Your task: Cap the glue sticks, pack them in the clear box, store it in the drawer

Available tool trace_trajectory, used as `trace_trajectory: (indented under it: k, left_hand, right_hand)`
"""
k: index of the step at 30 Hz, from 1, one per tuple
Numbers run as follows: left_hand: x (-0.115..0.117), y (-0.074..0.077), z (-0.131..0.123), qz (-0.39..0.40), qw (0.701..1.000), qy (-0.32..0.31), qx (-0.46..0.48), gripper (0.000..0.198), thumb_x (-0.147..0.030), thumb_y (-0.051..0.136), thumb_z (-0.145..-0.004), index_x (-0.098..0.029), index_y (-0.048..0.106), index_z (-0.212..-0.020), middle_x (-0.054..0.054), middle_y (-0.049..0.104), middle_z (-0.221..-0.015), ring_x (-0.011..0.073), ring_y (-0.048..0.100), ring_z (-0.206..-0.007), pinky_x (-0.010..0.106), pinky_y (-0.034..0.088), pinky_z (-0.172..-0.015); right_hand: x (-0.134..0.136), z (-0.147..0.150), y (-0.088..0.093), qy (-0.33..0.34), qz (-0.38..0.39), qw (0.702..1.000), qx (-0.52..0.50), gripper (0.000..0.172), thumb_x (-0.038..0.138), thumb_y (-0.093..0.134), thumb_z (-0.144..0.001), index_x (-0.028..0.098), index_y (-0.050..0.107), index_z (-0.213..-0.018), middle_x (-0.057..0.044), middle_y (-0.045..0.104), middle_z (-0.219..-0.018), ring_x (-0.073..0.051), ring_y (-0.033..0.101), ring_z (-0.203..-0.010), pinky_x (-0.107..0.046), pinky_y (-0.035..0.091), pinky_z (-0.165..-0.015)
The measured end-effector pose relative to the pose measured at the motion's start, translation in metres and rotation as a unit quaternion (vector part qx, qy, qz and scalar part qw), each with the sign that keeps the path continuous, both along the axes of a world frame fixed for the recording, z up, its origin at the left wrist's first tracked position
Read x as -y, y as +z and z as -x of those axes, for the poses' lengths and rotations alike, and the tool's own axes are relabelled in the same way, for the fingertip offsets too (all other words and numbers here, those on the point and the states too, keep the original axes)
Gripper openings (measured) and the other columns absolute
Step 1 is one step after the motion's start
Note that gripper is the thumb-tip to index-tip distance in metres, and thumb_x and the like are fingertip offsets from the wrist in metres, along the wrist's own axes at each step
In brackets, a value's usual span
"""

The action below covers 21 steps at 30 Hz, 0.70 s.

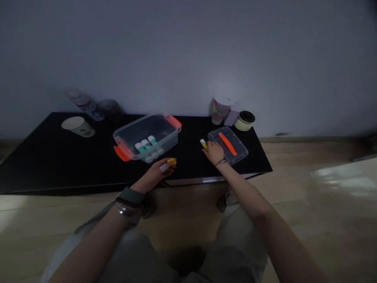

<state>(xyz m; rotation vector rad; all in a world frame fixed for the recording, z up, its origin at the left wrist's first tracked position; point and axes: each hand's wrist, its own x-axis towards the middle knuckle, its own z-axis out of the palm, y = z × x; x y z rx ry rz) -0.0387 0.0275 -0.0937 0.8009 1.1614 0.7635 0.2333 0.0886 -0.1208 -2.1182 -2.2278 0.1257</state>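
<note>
My left hand (154, 175) is shut on a white glue stick with a yellow cap (167, 164), just in front of a clear plastic box with orange handles (147, 135). Several glue sticks with green labels (145, 146) lie inside that box, at its near end. My right hand (213, 152) grips a second yellow and white glue stick (204, 144) on the black table top (188, 129). That hand rests beside a clear lid with an orange handle (228, 144).
A paper cup (78, 126) lies on its side at the far left of the table. Behind the table are a plastic bottle (84, 103), a patterned cup (220, 110) and a cream jar with a black lid (244, 120). A wall rises behind; a wooden floor lies below.
</note>
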Motion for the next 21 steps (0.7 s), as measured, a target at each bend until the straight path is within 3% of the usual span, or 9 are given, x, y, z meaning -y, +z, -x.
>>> trace_trajectory:
  k: [5, 8, 10, 12, 15, 21]
  left_hand:
    - [-0.002, 0.001, 0.001, 0.000, 1.000, 0.017, 0.004, 0.052, -0.047, 0.083, -0.067, -0.017, 0.068, -0.106, 0.004, 0.068, -0.090, 0.0118, 0.062, -0.075, 0.025, 0.049, -0.073]
    - [-0.004, 0.005, -0.003, 0.000, 0.999, 0.041, 0.002, 0.048, -0.047, 0.079, -0.070, -0.016, 0.067, -0.103, 0.003, 0.067, -0.087, 0.0107, 0.061, -0.071, 0.024, 0.049, -0.071]
    - [-0.007, 0.006, -0.007, -0.007, 0.999, 0.050, -0.005, 0.046, -0.048, 0.077, -0.072, -0.015, 0.066, -0.101, 0.002, 0.066, -0.084, 0.0104, 0.060, -0.069, 0.024, 0.049, -0.069]
    - [-0.009, 0.006, -0.010, -0.019, 0.998, 0.052, -0.016, 0.046, -0.050, 0.075, -0.073, -0.015, 0.065, -0.101, 0.002, 0.065, -0.082, 0.0111, 0.061, -0.068, 0.024, 0.050, -0.068]
    - [-0.010, 0.003, -0.010, -0.047, 0.998, 0.042, -0.031, 0.050, -0.055, 0.073, -0.072, -0.015, 0.065, -0.102, 0.002, 0.064, -0.082, 0.0128, 0.061, -0.069, 0.026, 0.051, -0.068]
    - [-0.009, -0.001, -0.002, -0.138, 0.987, -0.016, -0.078, 0.059, -0.064, 0.067, -0.074, -0.016, 0.065, -0.108, 0.003, 0.065, -0.083, 0.0171, 0.062, -0.074, 0.032, 0.054, -0.070]
  right_hand:
    - [-0.005, 0.002, -0.003, -0.045, 0.057, 0.997, -0.027, 0.027, 0.029, 0.060, -0.094, 0.013, 0.059, -0.115, -0.020, 0.067, -0.117, -0.026, 0.065, -0.108, -0.032, 0.050, -0.086]
    - [-0.007, 0.003, 0.006, -0.068, 0.113, 0.977, -0.166, 0.021, 0.029, 0.060, -0.094, 0.013, 0.064, -0.107, -0.015, 0.071, -0.108, -0.023, 0.069, -0.099, -0.027, 0.051, -0.079]
    - [-0.004, 0.006, 0.014, -0.047, 0.156, 0.936, -0.312, 0.018, 0.027, 0.058, -0.095, 0.013, 0.064, -0.105, -0.011, 0.073, -0.100, -0.018, 0.071, -0.087, -0.024, 0.052, -0.072]
    - [0.002, 0.012, 0.022, 0.007, 0.197, 0.877, -0.439, 0.017, 0.023, 0.057, -0.094, 0.014, 0.063, -0.106, -0.007, 0.072, -0.095, -0.013, 0.069, -0.076, -0.021, 0.052, -0.063]
    - [0.014, 0.022, 0.032, 0.101, 0.217, 0.829, -0.505, 0.020, 0.022, 0.063, -0.087, 0.014, 0.063, -0.105, -0.003, 0.070, -0.090, -0.011, 0.064, -0.069, -0.019, 0.049, -0.058]
    - [0.033, 0.035, 0.050, 0.211, 0.181, 0.869, -0.408, 0.022, 0.019, 0.065, -0.085, 0.013, 0.065, -0.107, -0.002, 0.070, -0.093, -0.011, 0.062, -0.078, -0.022, 0.044, -0.070]
